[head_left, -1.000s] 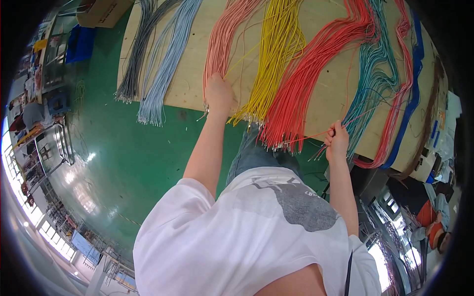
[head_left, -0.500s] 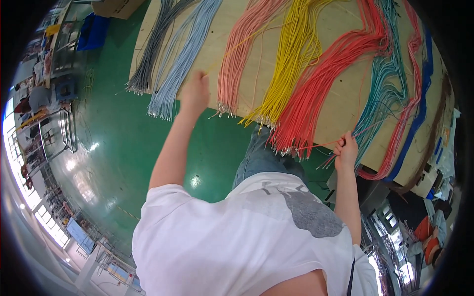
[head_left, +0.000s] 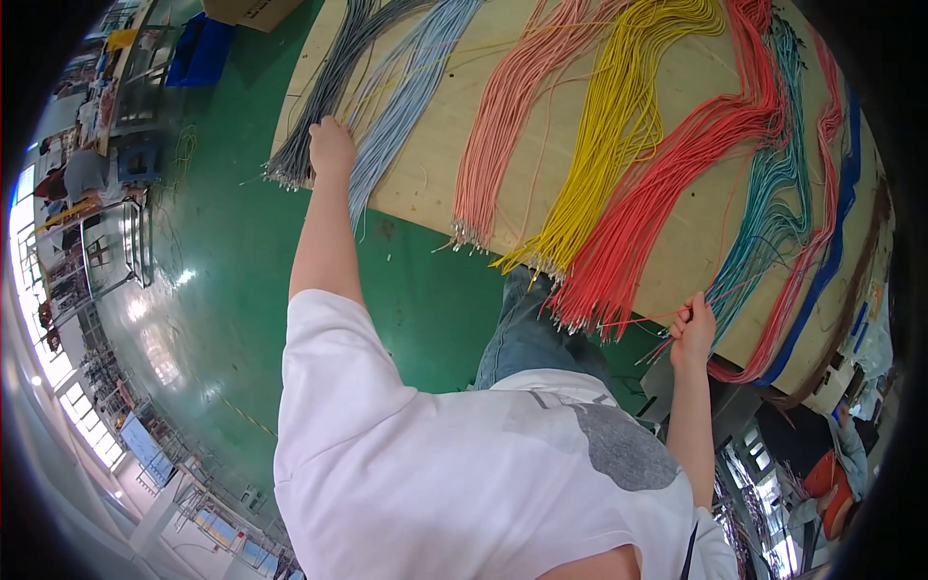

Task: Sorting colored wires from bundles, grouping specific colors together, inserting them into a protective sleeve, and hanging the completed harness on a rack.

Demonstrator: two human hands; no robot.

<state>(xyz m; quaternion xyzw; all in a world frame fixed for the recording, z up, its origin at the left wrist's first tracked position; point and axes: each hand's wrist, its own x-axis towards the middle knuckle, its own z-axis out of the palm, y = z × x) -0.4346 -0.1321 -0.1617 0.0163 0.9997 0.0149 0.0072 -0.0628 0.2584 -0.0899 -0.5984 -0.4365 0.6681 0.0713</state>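
Right now my right hand (head_left: pixel 692 333) is curled tight around a few thin wires (head_left: pixel 659 349), their tips poking out to its left, just off the front edge of the table (head_left: pixel 416 174). My left hand (head_left: pixel 332 147) is bent over the grey wires (head_left: pixel 329 85), near that edge, with the light blue wires (head_left: pixel 401 106) just to its right; I cannot tell whether its fingers are closed on anything. Green floor (head_left: pixel 222 193) stretches away to its left, and board shows to its right, before the salmon wires (head_left: pixel 498 126). The yellow wires (head_left: pixel 604 126) and red wires (head_left: pixel 667 184) lie between my two grips. Beyond my left hand, off the table, stand a blue bin (head_left: pixel 201 50) and a cardboard box (head_left: pixel 253 12); I cannot make out what they hold. Half a second ago my left hand was beside the light blue wires, on their right; it has since crossed over to the grey ones, while my right has kept its hold.
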